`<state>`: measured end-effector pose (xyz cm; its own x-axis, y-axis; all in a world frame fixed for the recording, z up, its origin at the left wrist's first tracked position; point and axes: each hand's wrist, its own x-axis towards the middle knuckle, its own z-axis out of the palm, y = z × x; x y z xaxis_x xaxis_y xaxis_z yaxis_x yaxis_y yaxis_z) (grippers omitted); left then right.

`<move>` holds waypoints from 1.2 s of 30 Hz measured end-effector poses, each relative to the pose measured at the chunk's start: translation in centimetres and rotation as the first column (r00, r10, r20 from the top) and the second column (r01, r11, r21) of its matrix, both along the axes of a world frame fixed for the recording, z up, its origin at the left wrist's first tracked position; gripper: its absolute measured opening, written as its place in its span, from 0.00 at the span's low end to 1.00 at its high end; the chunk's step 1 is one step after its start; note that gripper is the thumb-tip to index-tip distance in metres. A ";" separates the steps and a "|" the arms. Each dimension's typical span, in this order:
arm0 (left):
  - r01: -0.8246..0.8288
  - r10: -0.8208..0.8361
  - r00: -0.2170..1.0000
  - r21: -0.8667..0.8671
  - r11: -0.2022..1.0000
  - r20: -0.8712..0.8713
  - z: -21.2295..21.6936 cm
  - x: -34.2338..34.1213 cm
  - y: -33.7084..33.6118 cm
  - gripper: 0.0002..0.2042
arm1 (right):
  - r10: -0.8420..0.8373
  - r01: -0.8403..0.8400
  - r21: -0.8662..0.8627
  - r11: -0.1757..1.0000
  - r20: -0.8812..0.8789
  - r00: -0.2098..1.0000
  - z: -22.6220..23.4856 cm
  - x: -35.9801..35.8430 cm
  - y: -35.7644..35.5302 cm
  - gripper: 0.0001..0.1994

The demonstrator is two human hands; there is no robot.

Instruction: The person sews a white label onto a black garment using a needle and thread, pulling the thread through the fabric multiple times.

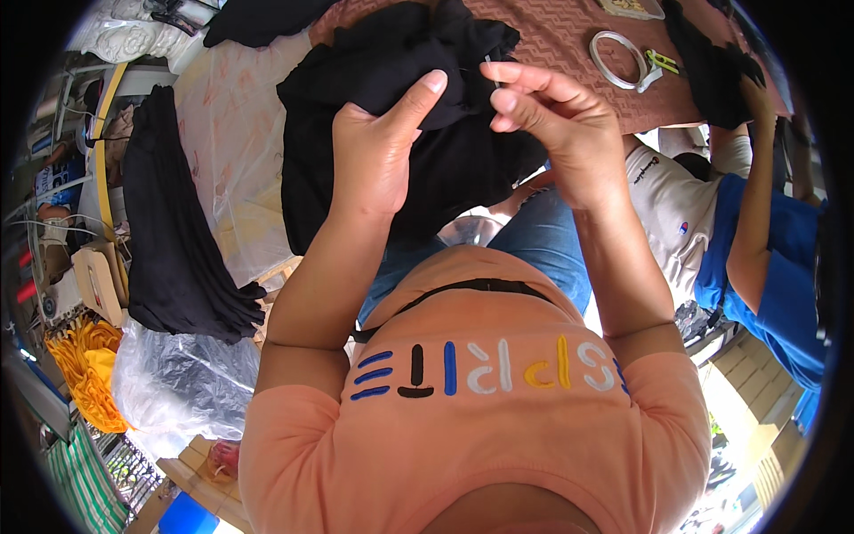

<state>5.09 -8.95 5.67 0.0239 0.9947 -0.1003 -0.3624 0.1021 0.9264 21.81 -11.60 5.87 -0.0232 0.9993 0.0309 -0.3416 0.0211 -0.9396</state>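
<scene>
A large black cloth point(356, 133) spreads over the table edge and my lap, its upper part bunched up. My left hand point(378, 147) grips the bunched cloth, thumb on top and the other fingers hidden behind it. On the right, my right hand point(569, 125) is closed in a pinch, beside the cloth's upper right part. Between its thumb and forefinger is a thin, pale, translucent strip point(489, 67). The strip is too small to name. Whether it is joined to the cloth, I cannot tell.
A white ring-shaped roll point(617, 60) and a yellow-green cutter point(662, 62) lie on the reddish patterned tablecloth point(551, 40). Another person's arm point(754, 196) reaches to black fabric at the right. Folded black cloth point(173, 222) and clear plastic point(182, 374) are at the left.
</scene>
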 end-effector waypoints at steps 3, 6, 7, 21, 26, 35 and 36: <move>0.010 -0.010 1.000 0.005 1.000 0.025 -0.1 0.0 -0.3 0.03 | 0.028 -0.027 -0.027 0.999 0.010 1.000 -0.4 -0.6 -0.1 0.08; 0.005 -0.005 0.999 0.012 1.000 0.042 0.1 0.2 -0.4 0.03 | 0.020 -0.019 -0.036 0.999 0.012 1.000 -0.7 -1.1 -0.2 0.08; 0.002 -0.003 0.999 0.017 1.000 0.052 0.2 0.4 -0.4 0.03 | 0.009 -0.008 -0.039 0.999 0.006 1.000 -0.8 -1.3 -0.2 0.09; 0.042 -0.046 0.996 0.049 0.998 0.082 0.4 0.4 -0.3 0.06 | -0.031 0.032 -0.026 0.999 0.060 0.998 -1.1 -1.4 0.0 0.08; 0.042 -0.048 0.995 0.074 0.996 0.082 0.3 0.4 -0.3 0.07 | -0.032 0.033 -0.015 0.999 0.066 0.997 -1.1 -1.4 0.0 0.08; 0.034 -0.040 0.998 0.098 0.995 0.058 0.1 0.6 -0.3 0.07 | -0.023 0.025 -0.024 0.999 0.087 0.996 -1.0 -1.1 -0.1 0.08; 0.036 -0.042 0.998 0.116 0.993 0.046 0.1 0.5 -0.3 0.07 | -0.022 0.025 -0.033 0.999 0.083 0.996 -1.0 -1.1 -0.1 0.08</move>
